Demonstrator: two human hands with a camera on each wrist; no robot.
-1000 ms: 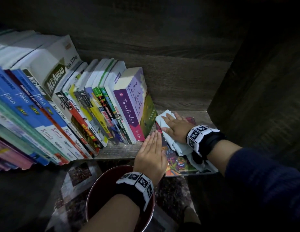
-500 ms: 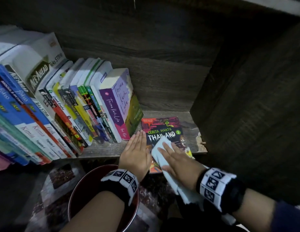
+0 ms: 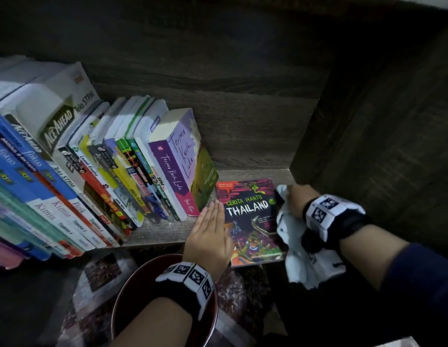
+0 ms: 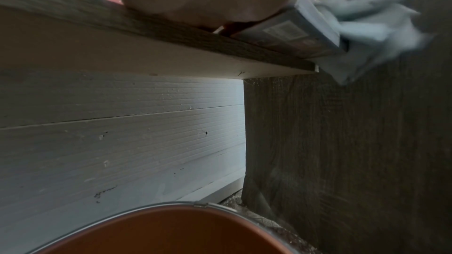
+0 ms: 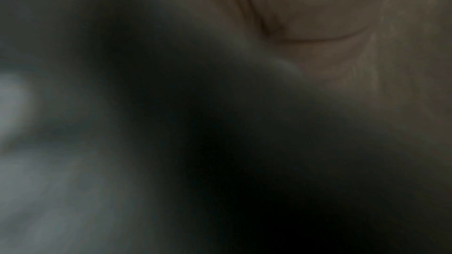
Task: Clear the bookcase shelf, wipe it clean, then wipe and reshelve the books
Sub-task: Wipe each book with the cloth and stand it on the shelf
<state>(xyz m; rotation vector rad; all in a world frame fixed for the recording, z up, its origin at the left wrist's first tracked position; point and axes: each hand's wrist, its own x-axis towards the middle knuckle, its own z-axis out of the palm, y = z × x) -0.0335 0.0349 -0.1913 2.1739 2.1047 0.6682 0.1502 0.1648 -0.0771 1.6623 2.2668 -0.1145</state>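
Red bucket (image 3: pixel 122 291) on the floor below the shelf edge, metal rim visible from the left wrist view (image 4: pixel 171 205). Patterned mat (image 3: pixel 97 276) under it, dark florals in pale squares. White ribbed panel (image 4: pixel 122 132) behind. Right wrist view blurred dark.

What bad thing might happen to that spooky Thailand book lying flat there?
The flat, colourful Cerita Hantu Thailand book overhangs the wooden shelf's front edge, above the round red bucket. A hard wipe by the right hand with the white cloth might slide it off, although the flat left hand steadies it.
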